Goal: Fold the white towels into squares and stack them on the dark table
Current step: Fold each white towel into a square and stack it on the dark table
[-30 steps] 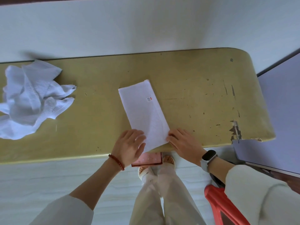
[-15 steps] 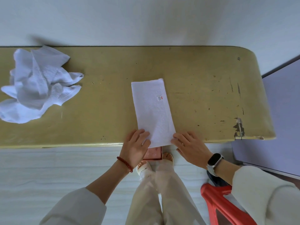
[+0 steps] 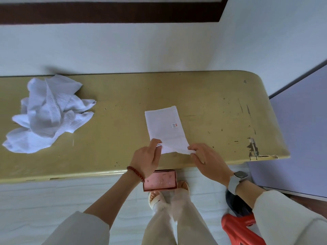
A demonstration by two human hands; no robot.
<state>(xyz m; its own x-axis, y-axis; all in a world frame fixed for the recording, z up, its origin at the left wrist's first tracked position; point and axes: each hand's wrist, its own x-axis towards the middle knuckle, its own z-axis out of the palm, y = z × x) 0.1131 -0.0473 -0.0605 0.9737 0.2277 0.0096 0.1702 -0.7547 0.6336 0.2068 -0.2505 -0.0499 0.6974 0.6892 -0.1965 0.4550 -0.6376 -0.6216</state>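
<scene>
I'm at the yellow table (image 3: 123, 138), and everything here I'll place off the folded towel (image 3: 165, 129) lying on it: the crumpled pile of towels (image 3: 47, 114) waits well off to its left, and the small red-printed label (image 3: 174, 125) sits on its top face toward the right edge. The risk now, as I judge it, is the long strip skewing as I carry its near end over: if one hand leads the other, the corners land off and I get a lopsided oblong instead of a square, and the stacked layers at the near edge could slip apart (they already show as separate lips by my left thumb). My left hand (image 3: 146, 160) pinches the near left corner, fingers curled under, thumb on top; my right hand (image 3: 208, 160) pinches the near right corner likewise, both wrists low, near end raised just off the table.
</scene>
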